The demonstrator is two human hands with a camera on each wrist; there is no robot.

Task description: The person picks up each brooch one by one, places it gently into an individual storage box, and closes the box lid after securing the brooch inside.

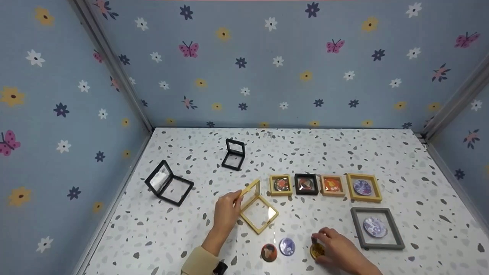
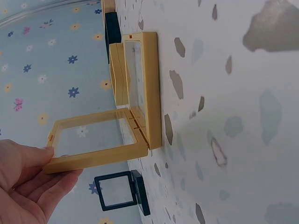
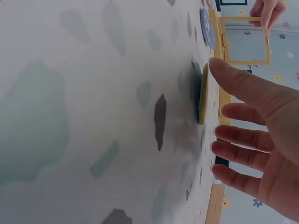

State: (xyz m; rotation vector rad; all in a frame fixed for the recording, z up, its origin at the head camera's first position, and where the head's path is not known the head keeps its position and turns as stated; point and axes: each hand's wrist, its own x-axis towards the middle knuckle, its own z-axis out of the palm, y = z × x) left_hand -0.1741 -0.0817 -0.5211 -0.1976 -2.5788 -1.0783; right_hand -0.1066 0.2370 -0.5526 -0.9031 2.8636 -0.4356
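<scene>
My left hand [image 1: 226, 211] pinches the raised lid of a yellow hinged display frame [image 2: 150, 88] between thumb and fingers. The frame's lower half rests on the table, its clear film showing. My right hand [image 1: 336, 248] is over a round yellow-gold badge [image 3: 203, 95], thumb close to the rim and the other fingers spread apart. Whether the thumb touches it I cannot tell; part of the badge is hidden by the hand in the head view. A purple badge [image 1: 287, 246] and a red-and-dark badge [image 1: 269, 253] lie between the hands.
Two black frames stand opened, one at left [image 1: 176, 190], one farther back [image 1: 233, 161]. To the right are small filled frames in yellow [image 1: 280, 193], black [image 1: 306, 193] and peach [image 1: 332, 193], a larger yellow frame [image 1: 365, 198] and a grey frame [image 1: 382, 245]. Flowered walls enclose the speckled table.
</scene>
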